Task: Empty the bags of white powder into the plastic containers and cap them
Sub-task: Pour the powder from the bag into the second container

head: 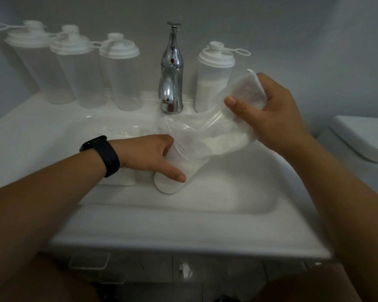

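A white sink point(140, 227) is seen, with a chrome tap point(171, 70) standing at the middle of its back ledge. Left of the tap, three capped empty containers point(83, 70) are lined up on the ledge. Just right of the tap stands a capped container point(213, 83) partly filled with white powder.

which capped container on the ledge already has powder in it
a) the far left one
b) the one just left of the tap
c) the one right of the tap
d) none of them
c: the container right of the tap shows white powder filling its lower part, while the three containers left of the tap look clear and empty.
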Available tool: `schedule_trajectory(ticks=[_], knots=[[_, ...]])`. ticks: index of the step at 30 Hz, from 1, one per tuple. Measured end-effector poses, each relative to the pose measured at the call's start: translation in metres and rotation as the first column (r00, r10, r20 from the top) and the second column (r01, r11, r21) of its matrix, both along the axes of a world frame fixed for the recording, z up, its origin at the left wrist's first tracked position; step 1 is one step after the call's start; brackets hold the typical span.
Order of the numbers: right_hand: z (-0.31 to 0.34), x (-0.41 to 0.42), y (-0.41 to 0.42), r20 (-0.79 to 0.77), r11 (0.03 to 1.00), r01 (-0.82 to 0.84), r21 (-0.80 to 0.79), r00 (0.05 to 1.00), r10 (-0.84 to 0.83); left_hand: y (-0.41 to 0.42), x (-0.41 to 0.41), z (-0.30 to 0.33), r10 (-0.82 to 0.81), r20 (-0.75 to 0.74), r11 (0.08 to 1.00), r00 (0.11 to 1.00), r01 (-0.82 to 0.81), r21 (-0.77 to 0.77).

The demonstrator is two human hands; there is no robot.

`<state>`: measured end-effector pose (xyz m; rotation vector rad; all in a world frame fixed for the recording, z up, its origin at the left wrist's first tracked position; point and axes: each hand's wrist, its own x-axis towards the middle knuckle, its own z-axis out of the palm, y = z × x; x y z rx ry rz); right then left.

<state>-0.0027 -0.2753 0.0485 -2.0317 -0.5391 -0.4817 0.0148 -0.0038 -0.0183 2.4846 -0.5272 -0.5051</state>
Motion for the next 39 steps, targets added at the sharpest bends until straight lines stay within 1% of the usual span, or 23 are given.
schedule_trajectory(ticks=[6,9,16,25,29,39], knots=[[0.0014,-0.0026,0.0012,0.035,0.999,0.015,-0.030,0.999,-0.014,0.0003,0.0003,-0.0002,0.018,-0.011,1.000,1.000,-0.017,0.011],[0.0010,-0.0023,0.0012,0.035,0.999,0.019,-0.027,0.999,-0.018,-0.0004,-0.0008,0.0003,0.017,-0.018,1.000,1.000,-0.017,-0.008],[0.0010,-0.0028,0.0024,0.037,1.000,0.015,-0.019,0.999,-0.015,0.0023,0.0032,-0.0042,0.009,-0.009,1.000,1.000,-0.009,0.010],[0.0010,-0.0029,0.0016,0.048,1.000,0.013,-0.013,0.999,-0.012,0.0006,0.0027,-0.0019,-0.009,-0.012,1.000,1.000,0.009,-0.005],[0.0007,-0.0025,0.0021,0.049,0.999,0.020,-0.027,0.999,-0.018,-0.0023,-0.0010,0.0023,-0.038,-0.040,0.998,0.998,0.036,-0.058],[0.0011,-0.0027,0.0008,0.088,1.000,0.022,0.012,0.996,-0.023,0.0012,0.0057,-0.0059,-0.039,0.002,0.999,0.999,0.039,-0.036]])
